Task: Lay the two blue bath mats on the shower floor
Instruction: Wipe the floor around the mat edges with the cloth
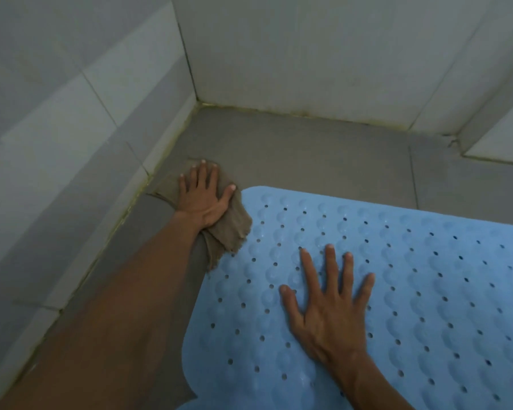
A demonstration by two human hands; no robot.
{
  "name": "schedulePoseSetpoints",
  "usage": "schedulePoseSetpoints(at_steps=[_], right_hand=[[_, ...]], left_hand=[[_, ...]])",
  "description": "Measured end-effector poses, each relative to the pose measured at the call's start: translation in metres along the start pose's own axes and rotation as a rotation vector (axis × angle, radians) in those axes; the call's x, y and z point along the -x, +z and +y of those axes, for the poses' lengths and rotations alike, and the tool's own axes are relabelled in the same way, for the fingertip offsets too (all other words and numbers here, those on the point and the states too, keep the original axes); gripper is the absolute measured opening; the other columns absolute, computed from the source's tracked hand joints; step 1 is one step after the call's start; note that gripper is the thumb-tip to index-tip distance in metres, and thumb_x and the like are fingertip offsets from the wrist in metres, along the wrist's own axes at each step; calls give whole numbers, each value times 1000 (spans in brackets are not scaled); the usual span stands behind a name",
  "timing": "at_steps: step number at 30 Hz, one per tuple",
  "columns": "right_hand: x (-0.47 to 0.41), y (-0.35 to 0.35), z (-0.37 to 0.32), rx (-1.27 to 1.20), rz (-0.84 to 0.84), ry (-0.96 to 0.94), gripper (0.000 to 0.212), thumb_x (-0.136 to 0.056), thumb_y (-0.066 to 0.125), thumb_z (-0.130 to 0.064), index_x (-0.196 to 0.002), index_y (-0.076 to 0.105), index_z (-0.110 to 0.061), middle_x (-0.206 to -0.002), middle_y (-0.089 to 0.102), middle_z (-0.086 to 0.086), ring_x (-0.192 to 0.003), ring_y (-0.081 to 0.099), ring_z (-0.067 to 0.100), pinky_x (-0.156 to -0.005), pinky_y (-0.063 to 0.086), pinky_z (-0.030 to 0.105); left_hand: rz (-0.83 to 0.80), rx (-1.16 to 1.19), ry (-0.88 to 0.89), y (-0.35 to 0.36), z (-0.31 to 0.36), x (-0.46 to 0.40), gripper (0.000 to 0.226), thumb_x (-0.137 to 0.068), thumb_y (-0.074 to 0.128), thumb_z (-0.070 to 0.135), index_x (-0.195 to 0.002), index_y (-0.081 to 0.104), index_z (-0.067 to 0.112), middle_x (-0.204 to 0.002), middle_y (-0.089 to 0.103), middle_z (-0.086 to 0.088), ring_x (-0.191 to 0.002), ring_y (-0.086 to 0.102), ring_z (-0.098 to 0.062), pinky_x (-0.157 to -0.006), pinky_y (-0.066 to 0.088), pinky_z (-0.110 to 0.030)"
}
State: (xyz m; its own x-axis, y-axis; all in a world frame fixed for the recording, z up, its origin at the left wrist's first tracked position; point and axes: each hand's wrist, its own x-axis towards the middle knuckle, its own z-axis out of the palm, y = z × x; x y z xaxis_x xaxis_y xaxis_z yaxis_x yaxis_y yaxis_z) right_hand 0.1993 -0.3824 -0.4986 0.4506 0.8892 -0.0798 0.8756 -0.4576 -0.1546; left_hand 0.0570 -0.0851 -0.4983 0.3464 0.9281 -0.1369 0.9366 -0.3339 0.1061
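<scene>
A light blue bath mat (412,291) with rows of bumps and small holes lies flat on the grey shower floor (308,155), filling the lower right of the view. My right hand (329,309) presses on it with fingers spread and straight. My left hand (203,196) lies flat, fingers straight, on a brown cloth (231,229) on the floor, just beyond the mat's left corner; the cloth's lower edge overlaps the mat's rim. Only one blue mat is in view.
Grey tiled walls (71,119) close in on the left and at the back, meeting in a corner with stained grout (200,103). A raised tiled ledge (501,137) stands at the back right. Bare floor runs between the mat and the walls.
</scene>
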Motion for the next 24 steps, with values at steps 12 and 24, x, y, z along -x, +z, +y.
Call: schedulePoseSetpoints(at_steps=[12, 24], right_hand=[[-5, -5, -3, -71, 91, -22, 77, -87, 45, -69, -153, 39, -31, -165, 25, 12, -152, 18, 42, -112, 17, 75], [-10, 6, 7, -129, 32, -42, 73, -99, -1, -58, -153, 35, -25, -159, 37, 12, -146, 26, 48, -105, 26, 76]], left_hand=[[-8, -1, 185, -7, 131, -104, 84, -90, 11, 72, -156, 0, 21, -164, -10, -7, -150, -8, -27, -120, -6, -51], [-36, -9, 532, 18, 303, -65, 85, -90, 12, 72, -156, 4, 20, -164, -8, -6, -150, -10, -26, -119, -8, -52]])
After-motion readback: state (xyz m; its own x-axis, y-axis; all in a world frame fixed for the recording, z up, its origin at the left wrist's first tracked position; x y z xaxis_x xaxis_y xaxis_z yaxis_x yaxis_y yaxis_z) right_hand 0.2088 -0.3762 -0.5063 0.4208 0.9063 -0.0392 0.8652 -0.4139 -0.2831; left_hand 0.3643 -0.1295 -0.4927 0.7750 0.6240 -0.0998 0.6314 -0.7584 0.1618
